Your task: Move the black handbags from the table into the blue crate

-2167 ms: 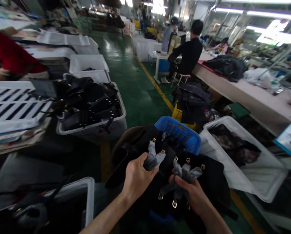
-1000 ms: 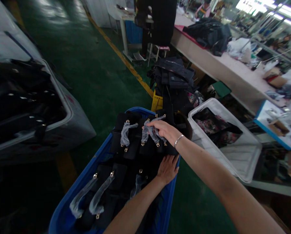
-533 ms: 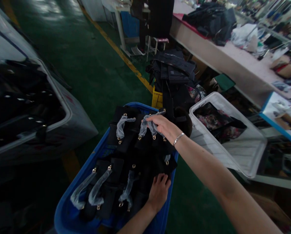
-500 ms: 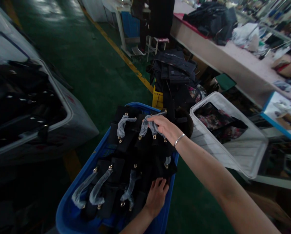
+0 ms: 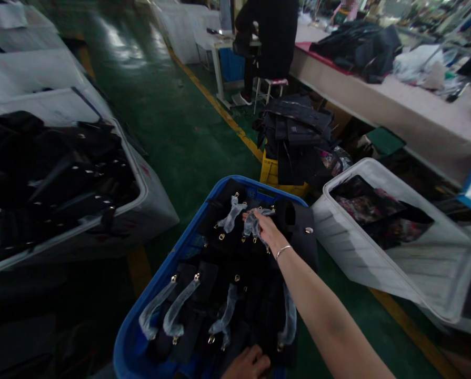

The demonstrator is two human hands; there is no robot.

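Observation:
Black handbags with gold rings and handles in clear plastic wrap fill a blue plastic tub in front of me. At the tub's far end, my right hand, wearing a silver bracelet, is closed around wrapped handbag handles. Its fingertips are partly hidden by the wrap. My left hand is low at the bottom edge with curled fingers, against the near bags. What those fingers hold, if anything, is lost in the dark. Beside my right forearm hangs another wrapped handle.
Left stands a white bin full of black bags. To the right, another white bin holds dark patterned pieces. Beyond the tub, black pieces are piled on a yellow crate. A person is by a stool near the long workbench.
The view has shifted, so the tub sits lower. My left hand has drawn back toward the bottom edge. My right hand stays at the far handles, and a bag by the tub's right side shows more.

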